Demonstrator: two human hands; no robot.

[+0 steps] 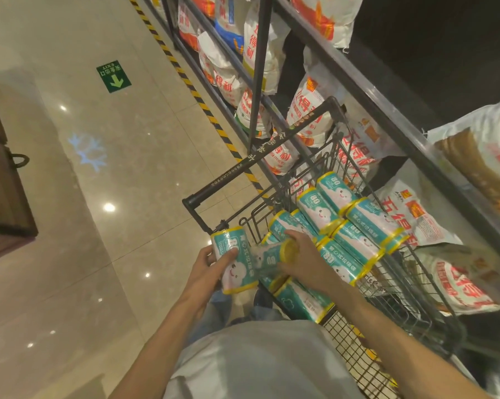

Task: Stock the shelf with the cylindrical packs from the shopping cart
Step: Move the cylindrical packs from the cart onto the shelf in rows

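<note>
Left hand (211,262) grips 1 teal pack (233,262); right hand (302,259) clasps another pack (274,256) above the cart (260,159). Flour sacks (309,116) fill the shelf (387,110) beside it; glossy tile floor (99,197).

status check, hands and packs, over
Left hand grips one pack. Right hand grips a second pack by its end. More packs still in cart. Shelf full of sacks.
</note>
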